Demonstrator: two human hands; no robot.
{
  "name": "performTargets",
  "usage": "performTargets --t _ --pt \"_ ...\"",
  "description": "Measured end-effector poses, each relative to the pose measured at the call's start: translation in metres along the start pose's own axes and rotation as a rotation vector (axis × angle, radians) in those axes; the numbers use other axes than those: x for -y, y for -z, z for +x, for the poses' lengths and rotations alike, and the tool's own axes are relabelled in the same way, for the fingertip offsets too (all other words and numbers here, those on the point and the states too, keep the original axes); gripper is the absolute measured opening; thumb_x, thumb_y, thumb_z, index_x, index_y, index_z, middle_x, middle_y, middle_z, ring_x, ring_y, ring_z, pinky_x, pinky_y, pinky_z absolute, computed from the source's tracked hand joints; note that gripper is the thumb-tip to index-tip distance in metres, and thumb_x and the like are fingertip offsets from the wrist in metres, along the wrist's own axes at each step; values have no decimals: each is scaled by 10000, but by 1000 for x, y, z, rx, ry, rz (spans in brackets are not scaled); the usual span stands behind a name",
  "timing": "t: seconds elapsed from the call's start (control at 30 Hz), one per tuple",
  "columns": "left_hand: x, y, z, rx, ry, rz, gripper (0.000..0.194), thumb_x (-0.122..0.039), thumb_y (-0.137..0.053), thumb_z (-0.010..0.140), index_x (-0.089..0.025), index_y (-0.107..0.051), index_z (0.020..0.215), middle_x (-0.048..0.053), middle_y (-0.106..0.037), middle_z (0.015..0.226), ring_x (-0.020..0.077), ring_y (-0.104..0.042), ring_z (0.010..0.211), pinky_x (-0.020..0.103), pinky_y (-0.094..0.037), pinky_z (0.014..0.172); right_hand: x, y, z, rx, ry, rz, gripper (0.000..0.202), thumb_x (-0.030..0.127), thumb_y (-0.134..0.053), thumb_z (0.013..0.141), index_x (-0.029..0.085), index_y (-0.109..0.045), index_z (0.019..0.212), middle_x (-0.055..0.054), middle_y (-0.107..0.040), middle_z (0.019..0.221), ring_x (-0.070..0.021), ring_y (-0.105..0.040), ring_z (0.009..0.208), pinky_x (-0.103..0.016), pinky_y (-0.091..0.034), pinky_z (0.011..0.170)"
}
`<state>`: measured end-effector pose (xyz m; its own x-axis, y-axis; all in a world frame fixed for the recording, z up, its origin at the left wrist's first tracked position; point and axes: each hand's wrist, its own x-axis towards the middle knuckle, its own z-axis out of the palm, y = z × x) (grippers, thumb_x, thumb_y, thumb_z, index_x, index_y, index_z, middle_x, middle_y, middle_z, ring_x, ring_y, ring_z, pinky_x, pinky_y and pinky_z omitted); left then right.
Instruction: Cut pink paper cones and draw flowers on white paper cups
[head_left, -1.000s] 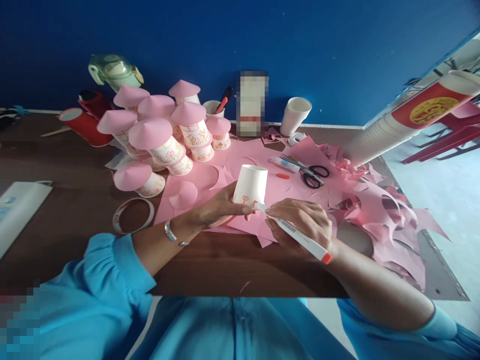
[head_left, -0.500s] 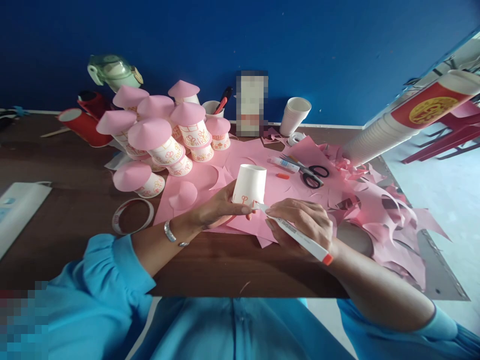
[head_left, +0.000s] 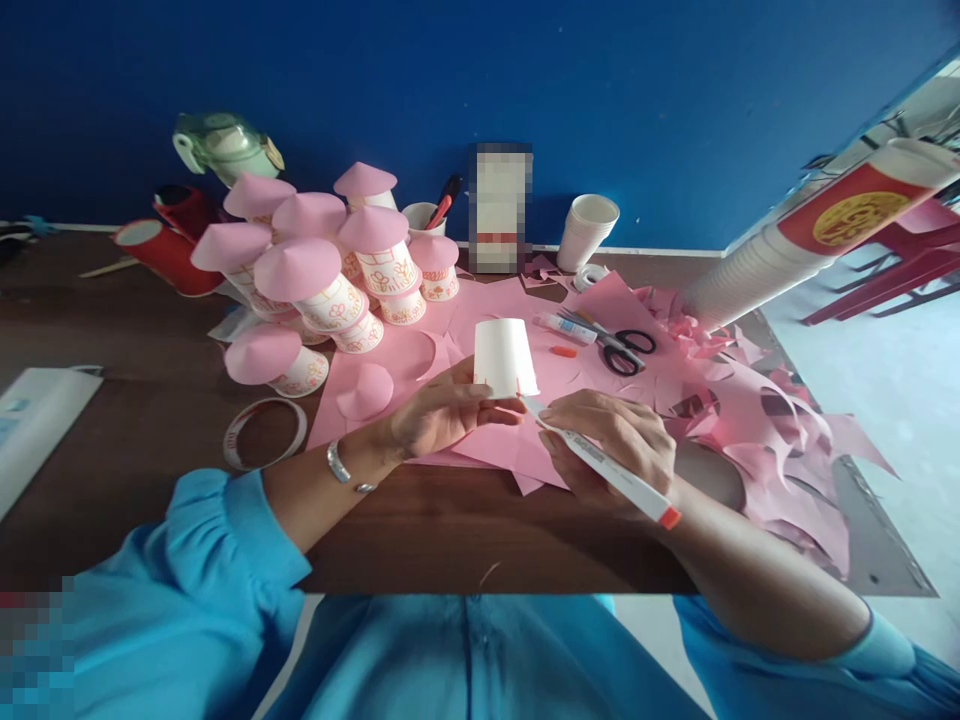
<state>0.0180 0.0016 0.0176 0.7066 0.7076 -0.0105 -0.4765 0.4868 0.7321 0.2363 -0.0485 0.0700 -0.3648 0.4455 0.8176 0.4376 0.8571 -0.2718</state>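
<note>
My left hand [head_left: 442, 408] is closed on a white paper cup [head_left: 504, 355], held upside down above the table with the fingers under its rim. Small orange marks show on the cup near its lower edge. In my right hand [head_left: 615, 440] is a white marker [head_left: 619, 475] with an orange end, gripped like a pen. Its tip meets the cup near the lower rim. Beneath the hands lie pink paper sheets [head_left: 510, 450]. A small pink paper cone [head_left: 365, 391] lies just left of my left hand.
Several decorated cups with pink cone roofs [head_left: 298, 268] stand at left. A tape roll [head_left: 265, 434] lies before them. Scissors [head_left: 628, 352], a glue stick [head_left: 566, 328] and an orange cap [head_left: 564, 352] lie behind my hands. Paper scraps [head_left: 772, 420] and stacked cups [head_left: 765, 275] are at right.
The cup has been turned in my left hand, so the orange drawing seen before has moved mostly out of sight. My right hand with the marker has shifted slightly right.
</note>
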Motion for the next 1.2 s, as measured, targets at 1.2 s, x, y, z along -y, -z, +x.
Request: performTargets --t 1.2 --pt "-3 -8 0 -21 14 325 451 -401 -915 732 -172 -596 954 -17 -590 775 93 -498 645 247 -379 548 2 -2 -1 85 -3 27 168 92 -674 943 176 -639 1084 -28 -765 788 -169 -760 668 -273 -641 625"
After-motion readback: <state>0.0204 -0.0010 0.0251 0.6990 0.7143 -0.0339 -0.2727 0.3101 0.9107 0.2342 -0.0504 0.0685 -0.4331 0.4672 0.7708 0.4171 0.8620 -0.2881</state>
